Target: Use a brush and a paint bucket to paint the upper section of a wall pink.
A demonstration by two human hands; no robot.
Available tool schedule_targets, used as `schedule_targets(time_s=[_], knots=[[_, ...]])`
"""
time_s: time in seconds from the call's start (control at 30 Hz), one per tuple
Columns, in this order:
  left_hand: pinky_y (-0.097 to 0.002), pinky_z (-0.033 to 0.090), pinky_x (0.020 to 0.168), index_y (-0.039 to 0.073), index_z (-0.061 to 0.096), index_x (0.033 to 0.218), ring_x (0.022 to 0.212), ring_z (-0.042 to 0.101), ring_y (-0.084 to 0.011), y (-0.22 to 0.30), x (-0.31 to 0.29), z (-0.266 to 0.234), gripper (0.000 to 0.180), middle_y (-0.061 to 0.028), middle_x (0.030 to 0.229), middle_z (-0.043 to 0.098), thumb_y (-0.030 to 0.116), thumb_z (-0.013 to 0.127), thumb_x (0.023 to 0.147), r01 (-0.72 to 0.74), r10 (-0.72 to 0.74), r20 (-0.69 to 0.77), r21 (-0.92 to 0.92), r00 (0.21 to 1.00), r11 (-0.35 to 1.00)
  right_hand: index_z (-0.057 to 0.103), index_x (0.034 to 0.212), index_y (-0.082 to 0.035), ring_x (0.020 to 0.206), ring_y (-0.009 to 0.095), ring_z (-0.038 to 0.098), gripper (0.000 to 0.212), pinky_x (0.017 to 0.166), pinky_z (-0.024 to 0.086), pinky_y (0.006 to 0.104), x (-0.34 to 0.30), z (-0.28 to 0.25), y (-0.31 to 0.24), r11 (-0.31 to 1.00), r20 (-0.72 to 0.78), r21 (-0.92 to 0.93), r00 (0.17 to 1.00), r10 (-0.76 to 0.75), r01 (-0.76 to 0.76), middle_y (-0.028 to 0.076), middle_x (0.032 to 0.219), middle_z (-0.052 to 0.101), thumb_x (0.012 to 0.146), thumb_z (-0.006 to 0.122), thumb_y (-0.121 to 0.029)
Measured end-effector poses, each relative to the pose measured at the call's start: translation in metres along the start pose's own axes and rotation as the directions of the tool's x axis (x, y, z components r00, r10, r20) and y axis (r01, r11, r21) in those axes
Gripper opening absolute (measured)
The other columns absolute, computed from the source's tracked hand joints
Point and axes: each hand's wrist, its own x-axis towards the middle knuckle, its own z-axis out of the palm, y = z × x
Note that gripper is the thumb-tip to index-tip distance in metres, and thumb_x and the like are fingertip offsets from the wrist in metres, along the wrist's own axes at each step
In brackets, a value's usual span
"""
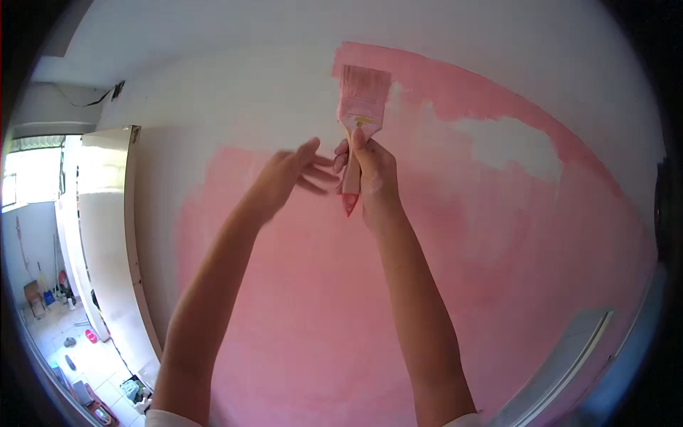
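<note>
Pink wall (pixel 320 299) half painted | right hand (pixel 373 178) grips brush (pixel 361 107), bristles up on wall top | left hand (pixel 288 178) fingers spread, holding nothing, beside handle | next, I think: cover white patch (pixel 509 142), steady strokes

wall (pixel 299 299): pink paint, white bare patches
brush bristles (pixel 363 89): pink-stained
brush handle (pixel 350 186): pale wood, red tip

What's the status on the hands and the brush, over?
Right hand gripping paintbrush, bristles up against the wall. Left hand open, blurred, beside the handle. Pink paint patchy, white gap upper right. Nothing in the way.
</note>
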Motion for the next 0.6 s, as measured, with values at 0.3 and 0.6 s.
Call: schedule_targets(time_s=[0.3, 0.6], knots=[[-0.0321, 0.043, 0.084, 0.004, 0.048, 0.116, 0.086, 0.058, -0.0181, 0.006, -0.049, 0.044, 0.047, -0.0076, 0.093, 0.058, 0.044, 0.029, 0.101, -0.026, 0.046, 0.058, -0.298, 0.997, 0.954, 0.059, 0.088, -0.003, 0.071, 0.015, 0.056, 0.043, 0.058, 0.046, 0.0278, -0.022, 0.000, 0.000, 0.957, 0.066, 0.259, 0.986, -0.153, 0.131, 0.005, 0.080, 0.058, 0.095, 0.048, -0.044], [-0.0232, 0.033, 0.066, 0.009, 0.048, 0.125, 0.071, 0.034, -0.0094, 0.006, -0.046, 0.065, 0.039, 0.0031, 0.079, 0.039, 0.036, 0.033, 0.102, -0.121, 0.106, -0.063, -0.344, 0.992, 0.931, 0.065, 0.096, 0.000, 0.084, 0.014, 0.055, 0.046, 0.075, 0.042, 0.0301, -0.032, 0.004, -0.011, 0.974, 0.056, 0.213, 0.994, -0.089, 0.076, 0.006, 0.086, 0.062, 0.092, 0.055, -0.045]])
